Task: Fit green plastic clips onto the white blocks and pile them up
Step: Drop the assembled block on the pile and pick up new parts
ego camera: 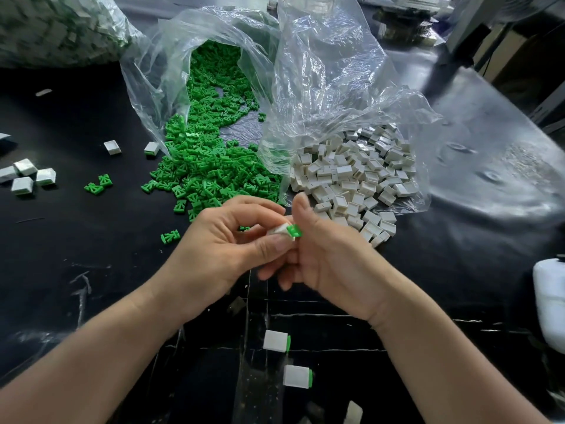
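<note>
black table [76,249], bagged clips [208,160], bagged blocks [351,175]

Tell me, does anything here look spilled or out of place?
Yes. Green clips have spilled from their clear bag across the black table, with strays lying apart to the left. Finished blocks lie scattered rather than piled.

A black table [76,255], scuffed with pale scratches along its near edge, carries two crumpled clear plastic bags [336,71] lying open side by side at its middle. At the table's far left corner sits a bulging, blurred bag [55,29]. A white plastic container [550,301] stands at the table's right edge. Beyond the table's far right side is a brown cardboard box [513,53].
</note>
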{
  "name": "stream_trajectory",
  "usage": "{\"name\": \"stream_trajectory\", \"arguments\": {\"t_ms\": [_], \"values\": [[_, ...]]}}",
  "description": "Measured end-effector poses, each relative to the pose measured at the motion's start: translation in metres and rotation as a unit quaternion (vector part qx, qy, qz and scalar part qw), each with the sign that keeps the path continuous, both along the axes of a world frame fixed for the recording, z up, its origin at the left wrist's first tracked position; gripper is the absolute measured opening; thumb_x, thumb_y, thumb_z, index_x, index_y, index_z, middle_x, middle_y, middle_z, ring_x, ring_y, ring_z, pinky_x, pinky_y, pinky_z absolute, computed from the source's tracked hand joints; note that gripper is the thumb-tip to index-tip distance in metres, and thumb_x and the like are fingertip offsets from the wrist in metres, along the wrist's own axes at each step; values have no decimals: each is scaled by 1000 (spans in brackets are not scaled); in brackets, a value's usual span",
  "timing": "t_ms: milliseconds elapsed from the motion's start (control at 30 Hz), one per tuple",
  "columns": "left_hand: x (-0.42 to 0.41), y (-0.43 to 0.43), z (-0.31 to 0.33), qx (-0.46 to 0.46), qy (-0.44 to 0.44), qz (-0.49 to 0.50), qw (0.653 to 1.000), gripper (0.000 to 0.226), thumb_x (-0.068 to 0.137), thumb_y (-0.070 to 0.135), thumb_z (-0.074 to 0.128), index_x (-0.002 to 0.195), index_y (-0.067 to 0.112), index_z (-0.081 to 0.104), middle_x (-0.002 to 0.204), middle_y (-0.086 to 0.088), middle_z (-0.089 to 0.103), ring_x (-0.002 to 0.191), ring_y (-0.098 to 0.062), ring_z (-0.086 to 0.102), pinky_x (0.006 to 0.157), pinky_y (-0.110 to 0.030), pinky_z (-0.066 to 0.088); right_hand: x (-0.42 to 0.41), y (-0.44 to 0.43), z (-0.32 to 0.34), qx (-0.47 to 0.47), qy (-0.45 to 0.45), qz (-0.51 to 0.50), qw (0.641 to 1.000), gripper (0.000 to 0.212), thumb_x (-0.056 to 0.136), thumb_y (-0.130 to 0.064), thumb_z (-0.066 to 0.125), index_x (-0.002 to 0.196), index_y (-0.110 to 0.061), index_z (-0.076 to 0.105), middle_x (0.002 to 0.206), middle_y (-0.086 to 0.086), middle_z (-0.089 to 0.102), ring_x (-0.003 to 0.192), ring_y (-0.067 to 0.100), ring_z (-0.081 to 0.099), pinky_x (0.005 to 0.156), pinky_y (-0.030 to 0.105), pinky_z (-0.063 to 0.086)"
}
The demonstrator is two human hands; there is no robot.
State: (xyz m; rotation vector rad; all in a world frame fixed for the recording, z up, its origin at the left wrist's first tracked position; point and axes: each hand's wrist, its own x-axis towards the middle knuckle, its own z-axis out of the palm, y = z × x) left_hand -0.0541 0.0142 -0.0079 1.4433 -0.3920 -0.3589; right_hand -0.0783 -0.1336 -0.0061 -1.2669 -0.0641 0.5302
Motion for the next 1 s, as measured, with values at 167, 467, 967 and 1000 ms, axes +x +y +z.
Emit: {"name": "stream_trajectory", "arguments": {"t_ms": [167,467,967,1000], "values": [[-2,-1,2,-21,-2,-12,1000,21,60,14,66,77,3,70,82,-7,67,54,-27,54,47,-26,51,0,9,-2,47,39,-10,998,50,80,-54,34,78,-11,59,61,1,59,53,10,52,49,19,41],[-1,-3,0,-11,7,17,1000,21,69,10,62,84,-5,66,54,-17,57,45,-24,55,46,-27,49,1,13,-6,34,39,-47,998,51,75,-61,35,71,-13,54,56,-2,50,49,7,43,46,19,36],[1,-1,3,-8,33,-2,999,20,68,4,51,70,-3,69,61,-35,53,48,-28,55,51,-28,50,-6,18,-9,-148,-72,-80,983,44,78,-58,32,64,-24,56,58,-10,52,53,5,45,50,17,38],[0,-1,3,-10,32,-2,999,20,69,4,51,71,-4,69,64,-37,53,48,-28,55,51,-28,50,-6,18,-9,-152,-73,-83,982,44,77,-58,32,65,-24,55,57,-11,52,53,5,45,50,17,38]]}}
